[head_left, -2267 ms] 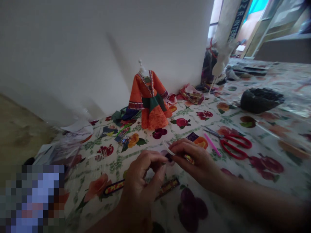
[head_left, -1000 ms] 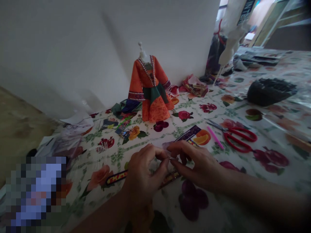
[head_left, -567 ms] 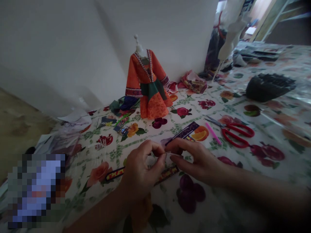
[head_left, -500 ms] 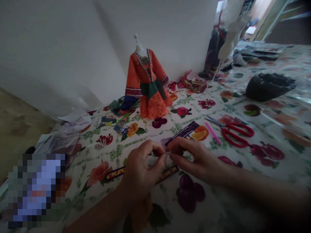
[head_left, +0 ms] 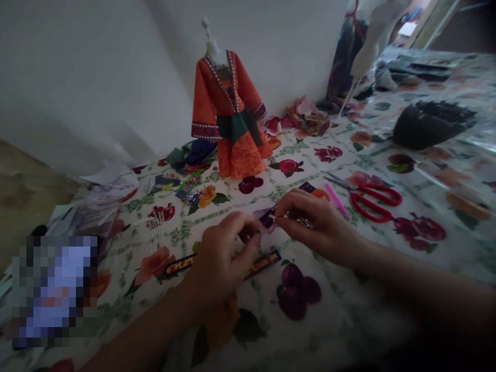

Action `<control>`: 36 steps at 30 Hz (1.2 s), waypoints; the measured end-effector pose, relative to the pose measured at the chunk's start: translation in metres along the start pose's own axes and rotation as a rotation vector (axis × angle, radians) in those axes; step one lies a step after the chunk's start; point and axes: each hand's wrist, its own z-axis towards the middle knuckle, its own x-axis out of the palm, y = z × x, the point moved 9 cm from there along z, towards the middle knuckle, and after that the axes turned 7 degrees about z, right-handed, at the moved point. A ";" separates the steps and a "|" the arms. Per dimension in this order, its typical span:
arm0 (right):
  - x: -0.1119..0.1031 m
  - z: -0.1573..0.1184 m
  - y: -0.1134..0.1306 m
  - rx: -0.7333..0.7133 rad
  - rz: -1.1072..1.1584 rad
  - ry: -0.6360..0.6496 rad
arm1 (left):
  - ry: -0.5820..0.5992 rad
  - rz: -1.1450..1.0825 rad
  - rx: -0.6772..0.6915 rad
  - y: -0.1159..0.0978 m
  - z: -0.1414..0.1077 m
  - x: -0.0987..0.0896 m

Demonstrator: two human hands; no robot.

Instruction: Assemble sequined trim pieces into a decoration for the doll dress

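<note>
Head view. Centre, in right hand (head_left: 320,225): small white piece (head_left: 273,217), pinched between thumb and forefinger, probably for fine control. At left hand (head_left: 228,250): fingertips curled close, any grip not determinable. Beneath, partly hidden: dark-edged trim (head_left: 181,265), flat. Right: red-handled scissors (head_left: 353,188) beside pink stick (head_left: 337,200), presumably for easy reach. Far: orange dress (head_left: 241,129) on mannequin (head_left: 212,48), apparently to keep shape.
</note>
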 end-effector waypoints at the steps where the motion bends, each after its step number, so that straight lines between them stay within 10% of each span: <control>1: -0.003 0.000 -0.001 0.010 0.010 -0.010 | 0.063 0.067 0.020 -0.001 0.000 0.007; 9: -0.001 -0.001 -0.002 0.028 0.001 0.002 | 0.336 0.286 0.051 0.002 -0.010 0.052; 27: 0.004 -0.004 -0.010 0.167 -0.009 0.104 | 0.240 -0.482 -0.377 0.033 -0.009 0.043; 36: 0.016 -0.009 -0.014 0.244 -0.020 0.210 | 0.219 -0.670 -0.352 0.026 -0.006 0.041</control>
